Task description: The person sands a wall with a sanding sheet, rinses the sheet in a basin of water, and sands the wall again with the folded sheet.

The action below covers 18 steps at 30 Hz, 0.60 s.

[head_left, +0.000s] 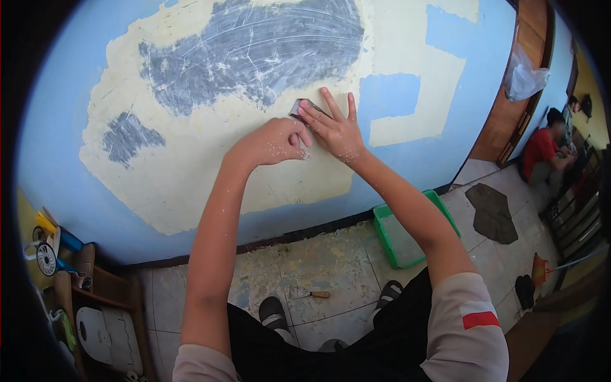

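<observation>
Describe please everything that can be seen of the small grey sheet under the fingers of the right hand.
The small grey sheet looks thin, with a pale grey face and dark edges; it may be abrasive paper. The fingers of the right hand hold it against the cream-coloured painted wall, just below the large grey scratched patch. The fingers cover much of it, so its full outline and underside cannot be seen.

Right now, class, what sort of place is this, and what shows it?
Probably part of a home being redecorated: the wall has patchy blue, cream and grey areas, paint-like marks cover the tiled floor, and a wooden door is at right.
</observation>
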Tool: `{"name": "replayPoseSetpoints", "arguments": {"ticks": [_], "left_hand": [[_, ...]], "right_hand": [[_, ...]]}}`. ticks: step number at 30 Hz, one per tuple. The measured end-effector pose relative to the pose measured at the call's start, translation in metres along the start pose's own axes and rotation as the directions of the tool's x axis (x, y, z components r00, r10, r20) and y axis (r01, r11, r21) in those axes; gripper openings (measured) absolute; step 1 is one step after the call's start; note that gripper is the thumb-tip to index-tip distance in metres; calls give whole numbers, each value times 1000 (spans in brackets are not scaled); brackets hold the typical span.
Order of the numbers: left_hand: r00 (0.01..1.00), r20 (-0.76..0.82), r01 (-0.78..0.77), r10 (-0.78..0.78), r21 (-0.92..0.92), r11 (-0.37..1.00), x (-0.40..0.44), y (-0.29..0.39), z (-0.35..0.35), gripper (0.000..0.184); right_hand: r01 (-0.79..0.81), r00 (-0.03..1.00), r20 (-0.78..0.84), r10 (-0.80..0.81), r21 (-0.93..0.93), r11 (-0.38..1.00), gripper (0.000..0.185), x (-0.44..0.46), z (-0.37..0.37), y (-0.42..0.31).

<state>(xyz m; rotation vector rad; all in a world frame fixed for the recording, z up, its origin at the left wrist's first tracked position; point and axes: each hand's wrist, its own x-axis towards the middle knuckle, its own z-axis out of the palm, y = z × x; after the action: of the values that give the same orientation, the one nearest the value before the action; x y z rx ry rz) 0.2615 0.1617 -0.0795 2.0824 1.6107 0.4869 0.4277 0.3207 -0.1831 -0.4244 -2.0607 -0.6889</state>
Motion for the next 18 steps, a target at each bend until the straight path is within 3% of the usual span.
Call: {"name": "replayPoseSetpoints", "arguments": {"ticks": [1, 2, 3, 4, 5, 6, 8, 9, 11, 18], "left_hand": [[991, -131, 29, -18, 87, 996, -5, 8, -8, 30], [963, -270, 71, -22, 172, 983, -5, 10, -14, 29], [964, -266, 63, -18, 161, 985, 1, 0, -9, 29], [804, -508, -86, 309, 415, 906, 9, -13, 1, 34], [509, -597, -116, 619, 665, 737, 16, -24, 8, 40], [511, -600, -120, 615, 659, 743, 20, -26, 14, 40], [422, -629, -60, 653, 699, 713, 30, -28, 34, 63], [426, -635, -59, 645, 692, 720, 36, -28, 42, 63], [506, -627, 5, 592, 688, 725, 47, -30, 54, 83], [577, -647, 53, 499, 639, 768, 66, -33, 90, 99]], "right_hand": [[2, 1000, 13, -2, -7, 1000, 53, 4, -11, 8], [-37, 997, -76, 30, -97, 995, 52, 17, -20, 22], [-89, 985, -162, 60, -178, 980, 51, 28, -31, 29], [-85, 987, -151, 57, -184, 979, 51, 40, -39, 35], [-157, 969, -218, 117, -178, 971, 50, 54, -46, 41], [-231, 943, -281, 179, -163, 959, 49, 59, -46, 44], [-212, 956, -240, 168, -172, 962, 47, 48, -33, 40], [-189, 964, -214, 160, -123, 974, 48, 39, -26, 34], [-135, 975, -184, 127, -30, 990, 49, 22, -11, 29], [-199, 973, -114, 203, 43, 979, 50, -9, 5, 9]]}}
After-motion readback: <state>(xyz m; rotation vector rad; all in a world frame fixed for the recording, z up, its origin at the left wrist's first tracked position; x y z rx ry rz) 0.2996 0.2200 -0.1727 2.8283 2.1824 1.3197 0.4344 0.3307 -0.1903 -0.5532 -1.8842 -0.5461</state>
